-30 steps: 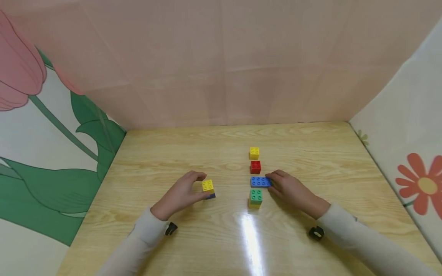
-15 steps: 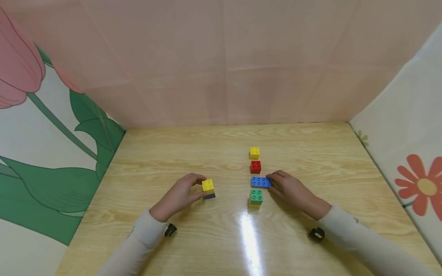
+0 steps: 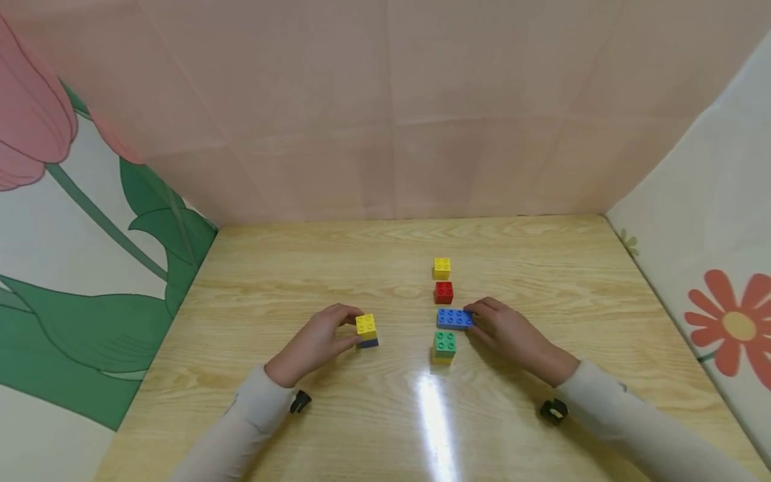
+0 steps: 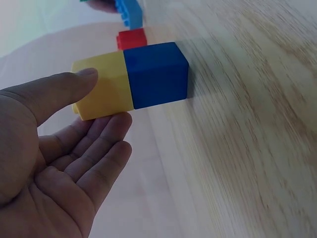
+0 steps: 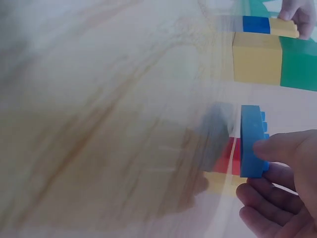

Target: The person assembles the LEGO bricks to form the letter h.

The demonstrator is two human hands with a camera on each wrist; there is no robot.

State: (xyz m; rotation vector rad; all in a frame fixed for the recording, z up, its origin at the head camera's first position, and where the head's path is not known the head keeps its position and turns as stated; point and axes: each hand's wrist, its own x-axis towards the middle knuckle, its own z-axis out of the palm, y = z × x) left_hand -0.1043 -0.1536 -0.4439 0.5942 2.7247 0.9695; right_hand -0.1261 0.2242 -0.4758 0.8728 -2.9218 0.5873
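Observation:
My left hand (image 3: 316, 343) pinches a yellow brick (image 3: 365, 325), thumb on one side and fingertips on the other. A dark blue brick (image 4: 157, 75) is joined beneath it, right down by the tabletop. On the right, my right hand (image 3: 512, 338) grips the right end of a long flat blue brick (image 3: 453, 318) with two rows of studs. In the right wrist view the thumb lies across that blue brick (image 5: 251, 134), with the fingers curled behind. Just in front of it stands a green brick (image 3: 445, 342) on a yellow one (image 3: 442, 360).
Behind the long blue brick, a red brick (image 3: 444, 292) and a small yellow brick (image 3: 442, 268) continue the line away from me. The wooden table (image 3: 289, 268) ends at a pink cloth backdrop (image 3: 391, 161), with flower-printed panels at both sides.
My left hand has shifted its thumb back a little on the yellow brick and moved the yellow-and-blue stack slightly to the right. My right hand keeps its grip on the long blue brick.

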